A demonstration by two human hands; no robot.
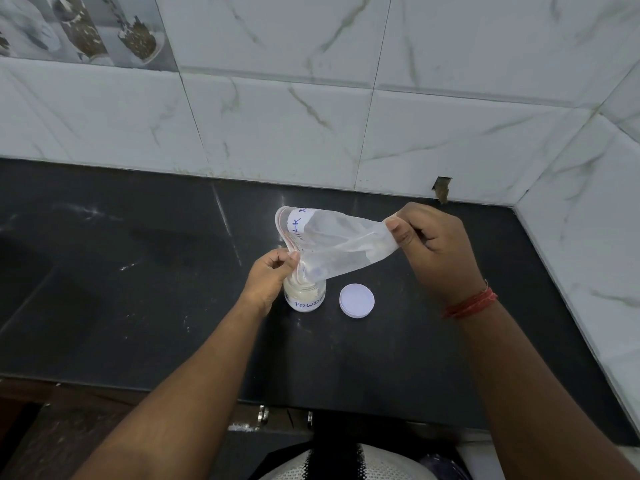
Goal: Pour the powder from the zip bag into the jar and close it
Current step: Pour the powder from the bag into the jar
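A clear zip bag (341,242) with a white handwritten label hangs tilted over a small glass jar (305,296), its mouth dipping into the jar's opening. Pale powder sits inside the jar, which carries a label reading "POWD". My left hand (273,271) pinches the bag's mouth edge just above the jar. My right hand (434,251) pinches the bag's bottom end and holds it raised to the right. The bag looks nearly empty, with a thin film of powder. The jar's white round lid (356,301) lies flat on the counter just right of the jar.
The jar stands on a dark stone counter (138,289) with faint white powder smears. White marble-patterned tiled walls (346,116) close off the back and the right side. The counter's front edge runs below my forearms, with cabinet hardware (263,414) under it.
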